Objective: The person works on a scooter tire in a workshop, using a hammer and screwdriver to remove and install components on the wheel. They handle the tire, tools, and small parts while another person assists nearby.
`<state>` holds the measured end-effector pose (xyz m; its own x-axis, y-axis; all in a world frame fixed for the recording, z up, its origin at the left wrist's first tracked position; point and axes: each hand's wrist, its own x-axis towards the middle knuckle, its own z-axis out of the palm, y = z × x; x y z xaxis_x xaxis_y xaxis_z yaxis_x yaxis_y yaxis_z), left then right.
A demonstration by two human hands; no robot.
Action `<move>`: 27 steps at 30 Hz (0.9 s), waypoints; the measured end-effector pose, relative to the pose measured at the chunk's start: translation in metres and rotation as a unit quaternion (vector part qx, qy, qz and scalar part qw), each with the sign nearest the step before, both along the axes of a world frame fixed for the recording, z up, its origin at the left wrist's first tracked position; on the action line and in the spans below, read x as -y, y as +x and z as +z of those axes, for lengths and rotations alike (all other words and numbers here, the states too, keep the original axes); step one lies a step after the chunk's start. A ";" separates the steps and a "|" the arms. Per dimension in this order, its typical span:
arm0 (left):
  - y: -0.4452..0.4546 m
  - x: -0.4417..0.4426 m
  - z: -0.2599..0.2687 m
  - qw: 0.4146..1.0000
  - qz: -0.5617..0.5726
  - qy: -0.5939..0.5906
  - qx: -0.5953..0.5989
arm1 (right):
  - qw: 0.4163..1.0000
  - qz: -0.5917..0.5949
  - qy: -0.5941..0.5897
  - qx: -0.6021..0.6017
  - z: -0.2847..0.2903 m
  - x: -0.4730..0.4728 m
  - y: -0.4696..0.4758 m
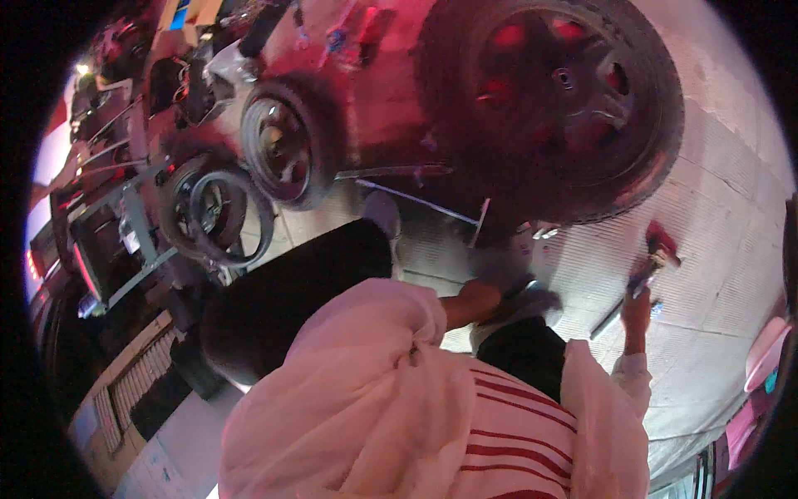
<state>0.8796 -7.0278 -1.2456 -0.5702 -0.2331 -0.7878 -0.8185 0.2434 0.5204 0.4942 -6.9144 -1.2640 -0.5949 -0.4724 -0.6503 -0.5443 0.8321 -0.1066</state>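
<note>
My left hand (499,274), blurred and apparently in a grey glove, is below the large wheel (564,78) with its black tire and spoked rim. Whether it holds anything is unclear. Out to the right, my right hand (638,285) is closed on a red and dark hand-held tool (662,244), whose exact kind is blurred. A T-shaped metal bar (424,203) lies between my left shoe and the large wheel. Small metal pieces (545,233) show at the tire's lower edge.
Further left, a smaller wheel (277,146) stands near another wheel (212,209) with a loose ring against it. A grey metal frame (140,231) is beyond them. A thin dark bar (606,321) lies on the ribbed floor tiles (717,262) beside my right hand.
</note>
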 end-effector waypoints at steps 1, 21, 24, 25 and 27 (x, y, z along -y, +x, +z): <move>-0.002 -0.001 -0.001 1.000 0.026 0.009 -0.010 | 1.000 -0.003 0.009 -0.008 0.002 0.005 0.001; -0.149 0.354 0.081 0.877 -0.032 -0.439 -0.194 | 0.996 -0.058 0.065 0.013 0.013 0.028 0.014; -0.167 0.354 0.078 0.888 -0.071 -0.433 -0.140 | 0.998 -0.060 0.032 -0.012 0.017 0.024 0.018; -0.172 0.352 0.077 0.885 -0.076 -0.440 -0.129 | 0.996 -0.074 0.044 -0.018 0.020 0.025 0.018; -0.175 0.348 0.074 0.880 -0.077 -0.455 -0.114 | 0.996 -0.085 0.032 -0.023 0.016 0.021 0.019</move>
<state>0.7044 -7.3757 -1.1720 -0.7693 -0.6138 -0.1773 -0.6388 0.7433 0.1988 0.5130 -6.9350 -1.2485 -0.6929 -0.3214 -0.6455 -0.3982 0.9169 -0.0292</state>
